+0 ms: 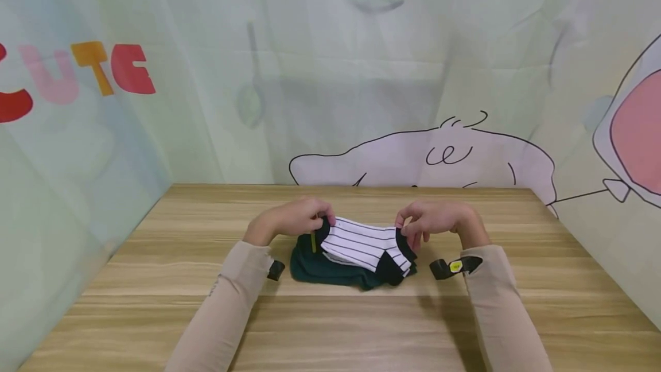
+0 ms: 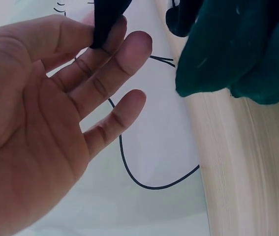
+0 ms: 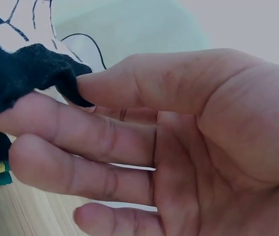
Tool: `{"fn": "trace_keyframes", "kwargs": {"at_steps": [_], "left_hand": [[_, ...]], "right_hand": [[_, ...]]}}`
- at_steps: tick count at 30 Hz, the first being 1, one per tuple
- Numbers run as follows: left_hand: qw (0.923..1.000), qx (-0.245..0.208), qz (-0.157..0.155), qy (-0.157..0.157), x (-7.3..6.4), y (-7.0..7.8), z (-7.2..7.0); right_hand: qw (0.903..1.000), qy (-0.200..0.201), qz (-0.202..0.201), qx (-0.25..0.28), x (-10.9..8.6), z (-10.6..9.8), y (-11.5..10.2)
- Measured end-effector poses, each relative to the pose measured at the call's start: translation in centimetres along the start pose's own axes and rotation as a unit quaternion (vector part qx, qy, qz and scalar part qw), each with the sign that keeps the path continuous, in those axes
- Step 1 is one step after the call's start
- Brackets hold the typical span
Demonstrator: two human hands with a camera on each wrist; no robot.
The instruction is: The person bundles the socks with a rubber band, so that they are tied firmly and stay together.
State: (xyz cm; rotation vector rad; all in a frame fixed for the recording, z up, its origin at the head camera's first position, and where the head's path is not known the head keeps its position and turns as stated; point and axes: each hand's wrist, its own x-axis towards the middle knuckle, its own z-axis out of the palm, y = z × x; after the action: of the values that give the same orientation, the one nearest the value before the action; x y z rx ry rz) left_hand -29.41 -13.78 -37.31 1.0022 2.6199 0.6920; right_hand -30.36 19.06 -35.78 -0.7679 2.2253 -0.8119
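Note:
A white ankle sock [image 1: 358, 240] with thin black stripes and a black heel is stretched out sideways between both hands. My left hand [image 1: 302, 216] pinches its black end at the left; the left wrist view shows that black fabric [image 2: 108, 22] between thumb and fingers. At the other end, my right hand [image 1: 436, 217] holds the black cuff [image 3: 36, 69] between thumb and fingers, the other fingers loosely extended. Under the striped sock lies a dark green cloth piece [image 1: 320, 271], partly hidden by it. A yellow stripe [image 1: 313, 241] shows at its left side.
The wooden table [image 1: 181, 303] runs back to a printed curtain [image 1: 320, 73] with cartoon drawings and coloured letters. Dark wrist straps [image 1: 455, 267] sit by both sleeves.

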Motion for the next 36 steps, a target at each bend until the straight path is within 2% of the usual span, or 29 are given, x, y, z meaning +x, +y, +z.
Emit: {"fn": "trace_keyframes", "kwargs": {"at_steps": [13,25,30,36], "left_hand": [[0.9993,0.032,-0.01,-0.015,0.3,0.2,0.6],[0.9984,0.049,-0.012,-0.026,0.6,0.1,1.0],[0.9971,0.066,-0.012,-0.035,0.6,-0.1,1.1],[0.9968,0.063,-0.028,-0.04,0.7,-0.1,1.1]], "right_hand": [[0.9995,-0.007,0.027,0.013,0.0,0.2,0.0],[0.9977,-0.024,0.058,-0.026,1.0,0.6,0.0],[0.9975,-0.027,0.063,-0.016,1.4,0.8,0.6],[0.9976,-0.027,0.064,0.001,1.7,1.0,1.5]]}}
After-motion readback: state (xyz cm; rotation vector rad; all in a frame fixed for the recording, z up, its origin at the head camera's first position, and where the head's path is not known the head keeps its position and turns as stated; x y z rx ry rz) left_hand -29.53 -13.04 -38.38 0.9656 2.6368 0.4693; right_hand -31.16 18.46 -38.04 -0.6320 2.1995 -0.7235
